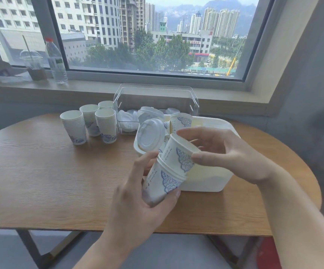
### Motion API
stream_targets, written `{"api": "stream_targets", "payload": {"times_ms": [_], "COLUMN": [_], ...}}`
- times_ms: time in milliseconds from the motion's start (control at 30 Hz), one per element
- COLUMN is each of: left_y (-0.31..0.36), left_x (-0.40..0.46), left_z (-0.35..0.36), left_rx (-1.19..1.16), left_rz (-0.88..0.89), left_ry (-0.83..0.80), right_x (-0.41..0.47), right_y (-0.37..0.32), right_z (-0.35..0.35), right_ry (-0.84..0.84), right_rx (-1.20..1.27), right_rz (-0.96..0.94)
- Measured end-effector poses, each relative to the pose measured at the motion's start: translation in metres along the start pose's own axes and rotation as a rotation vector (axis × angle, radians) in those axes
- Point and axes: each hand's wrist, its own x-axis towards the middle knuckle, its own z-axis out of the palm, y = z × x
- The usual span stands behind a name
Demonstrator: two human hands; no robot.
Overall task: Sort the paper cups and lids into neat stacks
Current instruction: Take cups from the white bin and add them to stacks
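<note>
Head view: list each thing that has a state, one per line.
left hand: grips the lower cups, tilted.
right hand: pinches the upper cup, partly nested.
cup stacks: upright on the table.
white bin: open, holds a lidded cup.
clear box: open, holds lids.

My left hand (137,200) is covering the bottom of the cup stack (162,183), so I can't count how many are nested in there. My right hand (231,154) is hiding the mouth of the top cup (178,152), plus most of what's sitting inside the white bin (205,181). The lids in the clear container (156,98) are blurring into one pale heap, no way to count them. Both my forearms are getting cut off at the bottom edge, and the tabletop (50,171) legs too.
</note>
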Motion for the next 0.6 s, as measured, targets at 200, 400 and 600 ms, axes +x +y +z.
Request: {"api": "stream_targets", "payload": {"times_ms": [200,400,600], "left_y": [-0.002,-0.002,-0.006], "left_x": [0.0,-0.001,-0.002], "left_z": [-0.002,-0.006,-0.009], "left_rx": [-0.01,-0.017,0.031], "left_rz": [-0.008,-0.005,0.011], "left_ry": [-0.002,0.013,-0.001], "right_x": [0.006,0.014,0.04], "right_y": [-0.004,-0.005,0.008], "right_z": [0.008,0.009,0.002], "right_ry": [-0.115,-0.134,0.448], "right_rx": [-0.192,-0.248,-0.331], "right_rz": [0.0,-0.014,0.007]}}
